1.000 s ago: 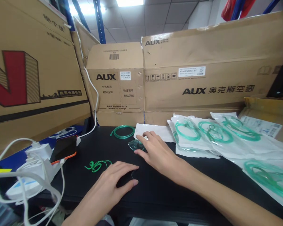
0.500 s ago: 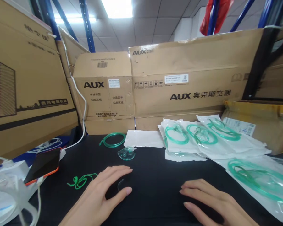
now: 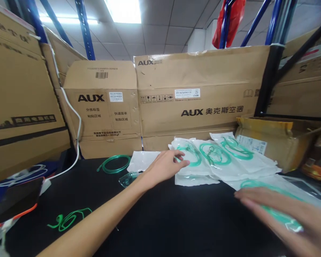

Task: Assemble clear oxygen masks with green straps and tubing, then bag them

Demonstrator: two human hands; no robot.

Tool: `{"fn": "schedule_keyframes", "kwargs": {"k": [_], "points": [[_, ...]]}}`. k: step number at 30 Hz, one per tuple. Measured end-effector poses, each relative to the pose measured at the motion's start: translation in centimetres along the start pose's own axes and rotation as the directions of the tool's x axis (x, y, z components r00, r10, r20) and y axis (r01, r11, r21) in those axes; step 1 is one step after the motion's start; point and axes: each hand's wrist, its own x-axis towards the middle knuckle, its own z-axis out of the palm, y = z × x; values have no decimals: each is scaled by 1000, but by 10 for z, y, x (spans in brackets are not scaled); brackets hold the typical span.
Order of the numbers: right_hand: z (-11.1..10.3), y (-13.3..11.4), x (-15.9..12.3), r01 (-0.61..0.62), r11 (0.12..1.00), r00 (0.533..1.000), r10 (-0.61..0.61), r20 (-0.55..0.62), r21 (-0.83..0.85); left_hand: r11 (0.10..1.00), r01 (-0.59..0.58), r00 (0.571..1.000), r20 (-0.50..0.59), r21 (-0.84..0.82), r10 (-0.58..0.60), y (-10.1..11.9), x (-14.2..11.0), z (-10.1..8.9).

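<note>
My left hand (image 3: pixel 164 165) reaches forward, thumb and fingers apart and curved, at the left edge of the sealed packet (image 3: pixel 188 169) of green tubing; I cannot tell whether it touches. My right hand (image 3: pixel 291 214), blurred, is open with fingers stretched over another packet (image 3: pixel 259 184) at the right. More tubing packets (image 3: pixel 214 153) lie overlapping between them. Beneath my left forearm, a clear green oxygen mask (image 3: pixel 127 179) is partly hidden. Behind it are a coiled green tube (image 3: pixel 114 164) and a flat white sheet or pouch (image 3: pixel 141 160).
A green cord (image 3: pixel 69 218) lies at the front left. A phone with an orange edge (image 3: pixel 21 200) and white cables (image 3: pixel 79 132) are on the left. Cardboard boxes (image 3: pixel 160 121) wall the back; a yellow-taped box (image 3: pixel 273 139) stands at the right.
My left hand has moved forward and right, up to the packet pile. My right hand has shifted right, over the front packet. The view has turned slightly right.
</note>
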Motion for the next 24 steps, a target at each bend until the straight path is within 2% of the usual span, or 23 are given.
{"fn": "schedule_keyframes", "kwargs": {"k": [2, 4, 7, 9, 11, 15, 20, 24], "points": [[-26, 33, 21, -101, 981, 993, 109, 38, -166, 999, 42, 999, -16, -5, -42, 0, 17, 5], [-47, 60, 44, -206, 949, 971, 229, 72, -238, 995, 103, 994, -42, -15, -104, -3, 31, 9], [-58, 76, 67, -294, 911, 939, 332, 88, -289, 972, 227, 970, -81, -62, -231, -14, 51, 14], [-52, 71, 69, -297, 915, 940, 331, 86, -271, 943, 309, 946, -63, -125, -318, -23, 63, 19], [-40, 57, 66, -273, 930, 945, 307, 114, -245, 903, 376, 923, 0, -207, -384, -32, 75, 25], [-14, 33, 62, -201, 953, 950, 246, 193, -229, 811, 465, 883, 123, -354, -453, -43, 97, 41], [-2, 32, 62, -162, 963, 956, 207, 209, -215, 726, 486, 864, 142, -486, -484, -45, 108, 55], [4, 24, 58, -140, 973, 970, 172, 173, -186, 692, 467, 865, 121, -551, -487, -44, 106, 57]]}}
